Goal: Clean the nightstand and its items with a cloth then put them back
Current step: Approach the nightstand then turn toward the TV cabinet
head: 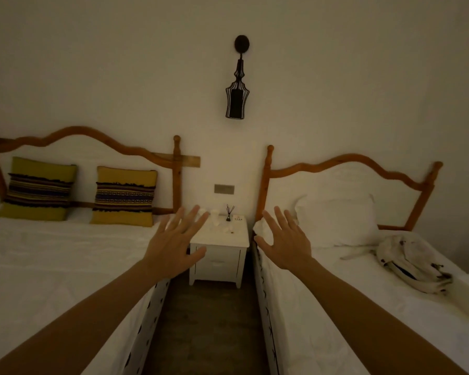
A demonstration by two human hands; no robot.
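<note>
Two hands up in front, both empty: left hand (173,243) and right hand (284,243) spread flat, fingers straight, grasping nothing. Nightstand (219,249), white w/ drawers, sits at far end of the aisle btwn the two beds, against the wall, well apart from both hands. On its top: reed diffuser (229,213), small white box w/ print (238,218), a couple of pale small items near the back left (214,213), too dim to ID. No cloth in either hand; white crumpled fabric (414,263) w/ dark marks lies on the right bed, could be the cloth, can't confirm. Judged step: approach, task barely begun. To do well: get the cloth first, walk in close btwn the beds, lift items off one at a time onto a bed, diffuser kept upright (reeds + liquid likely spill), note positions for put-back. Wipe top back-to-front, then each item. Low light, so check for small bits on the top, e.g. dark speck (232,232).
</note>
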